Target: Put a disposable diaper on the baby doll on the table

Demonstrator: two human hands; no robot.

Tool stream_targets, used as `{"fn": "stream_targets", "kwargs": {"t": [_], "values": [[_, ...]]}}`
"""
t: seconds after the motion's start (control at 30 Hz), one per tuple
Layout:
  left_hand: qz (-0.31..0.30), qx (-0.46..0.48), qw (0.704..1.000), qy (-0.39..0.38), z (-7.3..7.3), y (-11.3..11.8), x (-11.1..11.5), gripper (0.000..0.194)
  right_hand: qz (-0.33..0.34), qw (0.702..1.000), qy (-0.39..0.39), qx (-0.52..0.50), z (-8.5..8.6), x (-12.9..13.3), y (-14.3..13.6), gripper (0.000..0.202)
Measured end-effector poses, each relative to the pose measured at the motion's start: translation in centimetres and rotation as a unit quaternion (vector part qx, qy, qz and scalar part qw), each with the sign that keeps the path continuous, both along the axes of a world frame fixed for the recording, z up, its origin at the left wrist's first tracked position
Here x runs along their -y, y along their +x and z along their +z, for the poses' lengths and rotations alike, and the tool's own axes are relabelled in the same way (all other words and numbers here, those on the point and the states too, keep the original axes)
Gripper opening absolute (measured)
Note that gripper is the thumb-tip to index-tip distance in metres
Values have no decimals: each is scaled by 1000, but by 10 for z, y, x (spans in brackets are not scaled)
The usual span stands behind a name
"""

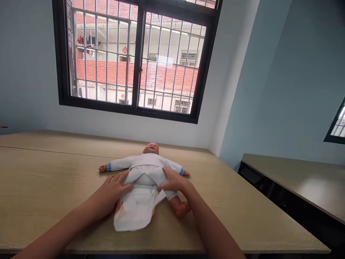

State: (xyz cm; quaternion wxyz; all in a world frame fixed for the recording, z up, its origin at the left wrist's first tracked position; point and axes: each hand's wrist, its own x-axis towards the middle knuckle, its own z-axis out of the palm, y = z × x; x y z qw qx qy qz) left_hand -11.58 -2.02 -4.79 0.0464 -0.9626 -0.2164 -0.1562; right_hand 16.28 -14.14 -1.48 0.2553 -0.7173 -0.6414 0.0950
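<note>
A baby doll (152,147) lies on its back on the wooden table, its head toward the window. It wears a white top (147,160) with blue cuffs, and its arms are spread out. At the doll's waist, my left hand (114,189) grips the cloth on the left, thumb inward. On the opposite side my right hand (174,180) has its thumb and fingers around the edge of the white clothing. An unfolded white diaper (134,212) extends from between the doll's legs toward me. One bare foot (181,208) shows under my right wrist; the other leg is mostly hidden.
The wooden table (54,201) reaches back to the wall, with its front edge close to me. Above it is a dark-framed window (137,108) with metal bars. A second table (296,176) stands at the right, past a gap.
</note>
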Motion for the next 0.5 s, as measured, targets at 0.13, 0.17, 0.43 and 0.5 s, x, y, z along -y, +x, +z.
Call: {"fn": "stream_targets", "kwargs": {"t": [0.13, 0.17, 0.43, 0.5], "values": [[-52, 31, 998, -30, 0, 10, -10, 31, 109, 992, 12, 62, 6, 5, 1, 89], [-64, 34, 995, -66, 3, 12, -13, 30, 134, 988, 14, 69, 8, 6, 1, 95], [-51, 148, 924, -349, 15, 13, -35, 36, 217, 972, -93, 20, 17, 15, 1, 91], [-16, 178, 919, -351, 12, 17, -39, 33, 195, 978, -78, 16, 12, 12, -1, 85]]}}
